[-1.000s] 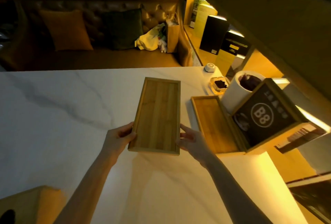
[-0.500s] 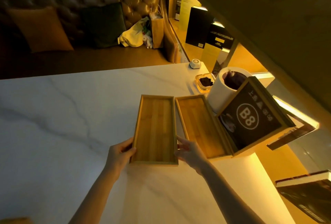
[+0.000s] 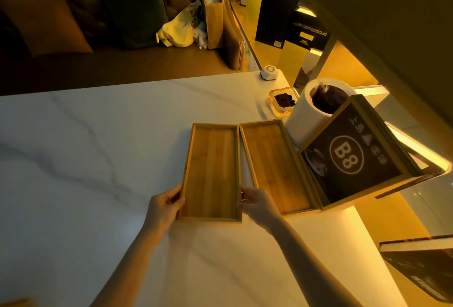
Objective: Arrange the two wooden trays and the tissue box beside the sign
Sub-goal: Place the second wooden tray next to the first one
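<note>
Two shallow, empty wooden trays lie flat side by side on the white worktop (image 3: pixel 98 159): the left tray (image 3: pixel 212 171) just beside the right tray (image 3: pixel 274 167), which touches the dark "B8" sign (image 3: pixel 353 157).

From where I sit the feed is dim and heavily amber-tinted, with nearly all the light coming from the right, where a lit shelf edge (image 3: pixel 416 152) blows out to a pale glare. That glow washes across the near right corner of the marble table (image 3: pixel 73 159), while its left side falls off to a cooler grey. The sofa (image 3: pixel 98 24) at the top is sunk in deep shadow, its detail mostly lost. My forearms throw soft shadows on the tabletop below the left hand (image 3: pixel 163 206) and right hand (image 3: pixel 259 205). Straight edges bow toward the frame borders (wide-angle lens), and the whole picture looks soft and slightly smeared, especially in the corners.
</note>
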Motion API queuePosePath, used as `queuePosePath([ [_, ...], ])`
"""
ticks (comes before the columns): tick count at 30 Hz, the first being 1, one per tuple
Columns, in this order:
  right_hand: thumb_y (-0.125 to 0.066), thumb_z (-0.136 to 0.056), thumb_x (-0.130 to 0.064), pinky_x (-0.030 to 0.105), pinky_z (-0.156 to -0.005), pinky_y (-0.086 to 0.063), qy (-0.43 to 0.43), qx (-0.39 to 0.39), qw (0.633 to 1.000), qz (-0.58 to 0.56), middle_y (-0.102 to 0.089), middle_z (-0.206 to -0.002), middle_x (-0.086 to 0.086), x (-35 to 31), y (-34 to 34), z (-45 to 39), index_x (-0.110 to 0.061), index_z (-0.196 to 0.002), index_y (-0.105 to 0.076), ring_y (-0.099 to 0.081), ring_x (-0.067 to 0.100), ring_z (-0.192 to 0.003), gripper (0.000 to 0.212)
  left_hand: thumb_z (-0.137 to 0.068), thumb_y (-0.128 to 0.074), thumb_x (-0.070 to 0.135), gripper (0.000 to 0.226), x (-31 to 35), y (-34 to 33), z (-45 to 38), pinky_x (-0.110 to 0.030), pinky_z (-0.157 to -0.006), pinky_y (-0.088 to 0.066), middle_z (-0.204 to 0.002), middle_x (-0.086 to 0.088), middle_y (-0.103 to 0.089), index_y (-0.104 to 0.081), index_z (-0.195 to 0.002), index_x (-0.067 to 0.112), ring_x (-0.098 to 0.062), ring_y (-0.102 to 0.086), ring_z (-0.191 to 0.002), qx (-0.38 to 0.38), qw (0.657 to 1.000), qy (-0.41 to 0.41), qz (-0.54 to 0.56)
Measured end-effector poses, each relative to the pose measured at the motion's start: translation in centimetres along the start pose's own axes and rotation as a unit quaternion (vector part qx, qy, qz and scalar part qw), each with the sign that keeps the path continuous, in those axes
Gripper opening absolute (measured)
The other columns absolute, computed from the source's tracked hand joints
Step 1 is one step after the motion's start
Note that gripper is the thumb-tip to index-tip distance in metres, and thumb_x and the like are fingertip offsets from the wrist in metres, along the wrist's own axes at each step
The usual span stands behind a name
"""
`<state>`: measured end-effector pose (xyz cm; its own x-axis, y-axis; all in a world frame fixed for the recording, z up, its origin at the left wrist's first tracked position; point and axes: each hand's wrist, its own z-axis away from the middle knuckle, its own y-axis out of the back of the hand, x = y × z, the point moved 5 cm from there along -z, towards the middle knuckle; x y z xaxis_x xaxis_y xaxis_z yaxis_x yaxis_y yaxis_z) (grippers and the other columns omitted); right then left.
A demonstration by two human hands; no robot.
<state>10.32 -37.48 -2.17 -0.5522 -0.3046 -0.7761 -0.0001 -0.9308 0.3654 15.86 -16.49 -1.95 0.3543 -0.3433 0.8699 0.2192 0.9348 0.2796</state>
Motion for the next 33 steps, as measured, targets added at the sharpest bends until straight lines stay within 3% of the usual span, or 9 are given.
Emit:
queuePosePath([
  [5,-0.054,-0.087,-0.003,0.024,-0.074,-0.050,0.013,0.036,0.997,0.065,-0.065,-0.099,0.009,0.5,-0.4,-0.5,-0.009,-0.111,-0.062,-0.060,0.021,-0.094,0.025,-0.082,-0.055,-0.004,0.041,-0.5,-0.4,-0.2,-0.033,-0.097,-0.041,-0.125,-0.018,-0.057,-0.049,-0.122,0.004,-0.023,-0.055,-0.109,0.004,0.999,-0.013,-0.032],
  [10,-0.052,-0.089,-0.005,0.030,-0.079,-0.052,0.020,0.087,0.985,0.147,-0.064,-0.107,0.008,1.0,-0.4,-0.7,-0.010,-0.120,-0.056,-0.060,0.023,-0.099,0.032,-0.079,-0.059,-0.005,0.044,-1.2,-0.8,-0.5,-0.041,-0.100,-0.043,-0.123,-0.020,-0.058,-0.049,-0.122,0.003,-0.027,-0.056,-0.109,0.008,0.998,-0.015,-0.054],
  [15,-0.051,-0.087,-0.002,0.026,-0.067,-0.054,0.015,0.125,0.972,0.196,-0.066,-0.092,0.007,1.9,-0.8,-1.0,-0.010,-0.107,-0.063,-0.062,0.019,-0.083,0.024,-0.079,-0.059,-0.003,0.044,-1.6,-1.5,-0.5,-0.030,-0.092,-0.042,-0.119,-0.020,-0.059,-0.050,-0.122,0.004,-0.019,-0.055,-0.098,0.014,0.993,-0.048,-0.105],
  [21,-0.050,-0.090,-0.005,0.022,-0.060,-0.046,0.028,0.150,0.963,0.222,-0.066,-0.094,0.008,2.4,-1.2,0.3,-0.010,-0.109,-0.059,-0.061,0.019,-0.081,0.022,-0.081,-0.059,0.002,0.043,-2.0,-1.9,0.3,-0.025,-0.087,-0.042,-0.117,-0.020,-0.060,-0.049,-0.122,0.002,-0.016,-0.054,-0.094,0.022,0.980,-0.101,-0.172],
  [26,-0.054,-0.088,-0.005,0.035,-0.080,-0.052,0.132,0.182,0.937,0.267,-0.064,-0.113,0.013,2.0,-1.6,4.3,-0.006,-0.121,-0.053,-0.059,0.030,-0.103,0.033,-0.086,-0.054,0.011,0.048,-3.0,-2.8,3.0,-0.035,-0.098,-0.040,-0.132,-0.022,-0.050,-0.039,-0.130,0.002,-0.033,-0.050,-0.120,0.030,0.942,-0.180,-0.281],
  [30,-0.069,-0.077,-0.014,0.040,-0.086,-0.054,0.192,0.200,0.895,0.348,-0.067,-0.117,0.010,3.4,-3.4,6.2,-0.009,-0.118,-0.058,-0.062,0.029,-0.109,0.043,-0.092,-0.021,0.042,0.056,-4.8,-3.3,5.1,-0.043,-0.099,-0.038,-0.139,-0.020,-0.043,-0.029,-0.135,0.006,-0.033,-0.042,-0.127,0.026,0.892,-0.217,-0.395],
  [31,-0.063,-0.081,-0.021,0.041,-0.094,-0.049,0.185,0.190,0.889,0.373,-0.064,-0.122,0.007,3.9,-3.9,6.3,-0.012,-0.121,-0.055,-0.058,0.027,-0.115,0.042,-0.091,-0.013,0.047,0.061,-5.5,-3.5,5.3,-0.044,-0.101,-0.034,-0.142,-0.017,-0.038,-0.024,-0.136,0.008,-0.031,-0.037,-0.130,0.019,0.887,-0.209,-0.411],
  [33,-0.033,-0.092,-0.035,0.039,-0.112,-0.030,0.162,0.174,0.872,0.427,-0.056,-0.132,0.003,4.9,-4.6,6.3,-0.017,-0.128,-0.048,-0.046,0.022,-0.125,0.042,-0.089,-0.005,0.052,0.065,-6.6,-3.7,5.4,-0.045,-0.105,-0.025,-0.147,-0.011,-0.025,-0.013,-0.139,0.011,-0.027,-0.025,-0.135,0.014,0.886,-0.184,-0.425],
])
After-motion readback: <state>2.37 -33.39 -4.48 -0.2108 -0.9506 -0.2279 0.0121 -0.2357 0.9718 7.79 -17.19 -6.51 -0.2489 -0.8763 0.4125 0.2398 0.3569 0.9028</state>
